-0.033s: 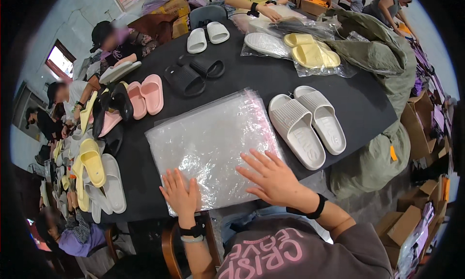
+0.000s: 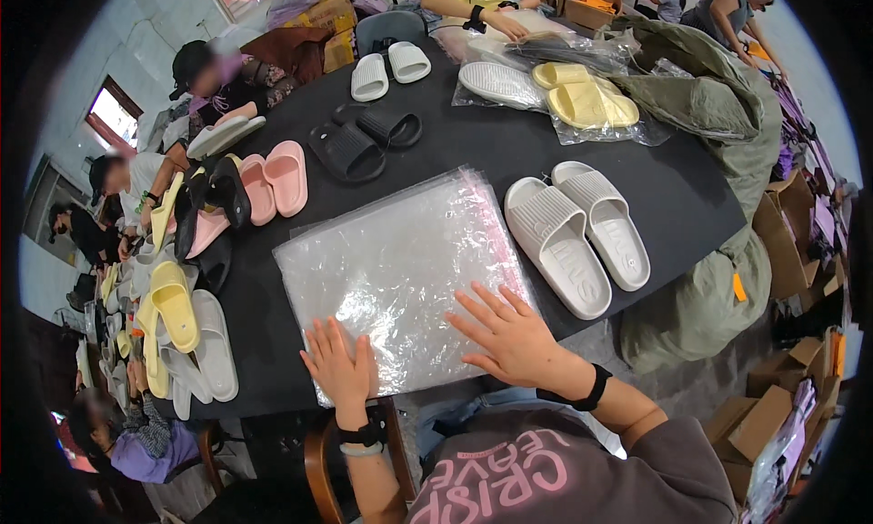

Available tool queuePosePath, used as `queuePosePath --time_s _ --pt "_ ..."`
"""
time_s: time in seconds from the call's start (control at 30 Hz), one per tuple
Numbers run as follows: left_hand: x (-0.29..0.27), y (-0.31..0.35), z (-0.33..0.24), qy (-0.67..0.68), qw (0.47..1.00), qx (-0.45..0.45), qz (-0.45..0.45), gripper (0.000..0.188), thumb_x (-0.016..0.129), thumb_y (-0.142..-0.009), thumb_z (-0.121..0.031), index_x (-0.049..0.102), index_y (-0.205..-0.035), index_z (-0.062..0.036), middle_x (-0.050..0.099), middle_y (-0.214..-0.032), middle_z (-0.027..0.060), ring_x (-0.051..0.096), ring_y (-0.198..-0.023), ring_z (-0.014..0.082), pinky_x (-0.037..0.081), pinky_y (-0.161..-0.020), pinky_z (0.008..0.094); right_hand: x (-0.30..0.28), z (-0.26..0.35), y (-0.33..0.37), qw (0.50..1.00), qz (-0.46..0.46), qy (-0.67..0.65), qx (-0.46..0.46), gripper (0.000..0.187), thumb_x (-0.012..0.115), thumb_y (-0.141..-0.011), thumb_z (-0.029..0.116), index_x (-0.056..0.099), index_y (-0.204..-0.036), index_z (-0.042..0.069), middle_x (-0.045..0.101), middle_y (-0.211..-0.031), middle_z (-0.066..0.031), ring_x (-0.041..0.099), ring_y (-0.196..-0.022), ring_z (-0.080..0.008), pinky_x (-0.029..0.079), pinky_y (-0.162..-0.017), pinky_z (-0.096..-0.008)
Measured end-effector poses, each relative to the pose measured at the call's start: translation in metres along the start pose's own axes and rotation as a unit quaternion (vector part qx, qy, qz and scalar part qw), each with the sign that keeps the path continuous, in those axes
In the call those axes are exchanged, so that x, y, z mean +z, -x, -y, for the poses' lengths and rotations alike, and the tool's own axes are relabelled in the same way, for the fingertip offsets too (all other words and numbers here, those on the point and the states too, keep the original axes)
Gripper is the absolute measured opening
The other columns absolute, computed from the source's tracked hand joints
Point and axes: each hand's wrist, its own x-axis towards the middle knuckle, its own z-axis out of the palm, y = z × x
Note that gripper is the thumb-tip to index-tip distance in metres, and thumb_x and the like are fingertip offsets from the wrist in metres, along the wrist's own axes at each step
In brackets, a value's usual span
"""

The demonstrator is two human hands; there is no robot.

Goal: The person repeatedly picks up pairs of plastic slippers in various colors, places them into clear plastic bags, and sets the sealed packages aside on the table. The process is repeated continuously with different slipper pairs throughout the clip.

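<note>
A stack of clear plastic bags [image 2: 391, 251] with a pink strip along the right side lies on the black table [image 2: 446, 97] before me. My left hand [image 2: 340, 365] rests on the near left corner of the stack, fingers spread. Flat on its near right part lies my right hand [image 2: 509, 338], fingers also spread and holding nothing. Just right of the bags sits a pair of light grey slide sandals [image 2: 577, 238], toe openings toward me. Beyond the stack are black slides [image 2: 364, 142], and to its left a pair of pink slides [image 2: 273, 180].
White slides [image 2: 391, 68] stand at the far edge. Bagged yellow slides [image 2: 593, 99] lie far right, beside a large green sack [image 2: 700, 97]. Yellow slides [image 2: 173, 306] and grey slides [image 2: 215, 342] crowd the left edge. Co-workers sit around the table; cardboard boxes [image 2: 759, 424] stand at right.
</note>
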Motion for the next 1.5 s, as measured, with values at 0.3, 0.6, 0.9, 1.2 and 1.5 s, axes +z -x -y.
queuePosePath --time_s 0.3,0.6,0.9,1.2,1.5 --pt "-0.003 0.001 0.000 -0.003 1.000 -0.004 0.010 0.071 0.054 -0.095 -0.051 0.038 -0.151 -0.0088 0.032 -0.158 0.0182 0.027 -0.146 0.0382 0.015 -0.118 0.0575 0.043 -0.017 0.025 0.996 0.043 0.049 0.062 0.065 0.049 -0.094 0.059 0.042 -0.150 0.025 0.036 -0.156 -0.0110 0.028 -0.147 -0.0317 0.018 -0.119 -0.0539" --pt "-0.007 -0.001 -0.004 -0.012 0.999 -0.012 0.033 0.070 0.051 -0.097 -0.050 0.037 -0.151 -0.0082 0.031 -0.158 0.0183 0.025 -0.147 0.0371 0.013 -0.118 0.0565 0.005 -0.044 0.033 0.995 -0.017 -0.056 0.079 0.065 0.063 -0.092 0.041 0.041 -0.149 0.018 0.036 -0.154 -0.0186 0.031 -0.144 -0.0372 0.024 -0.117 -0.0559" --pt "-0.002 0.000 -0.002 -0.011 1.000 -0.011 0.014 0.071 0.052 -0.095 -0.051 0.038 -0.151 -0.0081 0.033 -0.157 0.0188 0.025 -0.147 0.0369 0.012 -0.119 0.0553 -0.039 -0.148 0.054 0.962 -0.123 0.040 0.239 0.042 0.071 -0.085 0.024 0.062 -0.125 0.015 0.061 -0.126 -0.0163 0.056 -0.120 -0.0350 0.042 -0.098 -0.0463" --pt "-0.008 0.003 -0.004 0.008 1.000 -0.016 0.023 0.070 0.049 -0.097 -0.049 0.037 -0.152 -0.0071 0.032 -0.158 0.0191 0.023 -0.148 0.0357 0.010 -0.120 0.0544 -0.041 -0.159 0.043 0.964 -0.026 0.065 0.258 0.027 0.073 -0.081 0.022 0.066 -0.105 0.011 0.064 -0.121 -0.0091 0.058 -0.119 -0.0277 0.043 -0.096 -0.0420" --pt "-0.013 0.001 -0.008 0.037 0.999 -0.013 0.011 0.071 0.052 -0.095 -0.050 0.039 -0.150 -0.0058 0.032 -0.157 0.0214 0.024 -0.147 0.0380 0.011 -0.119 0.0569 -0.081 -0.180 0.038 0.864 -0.231 -0.330 0.302 0.034 0.047 -0.105 0.025 0.067 -0.108 -0.002 0.071 -0.109 -0.0107 0.063 -0.099 -0.0157 0.046 -0.088 -0.0301"
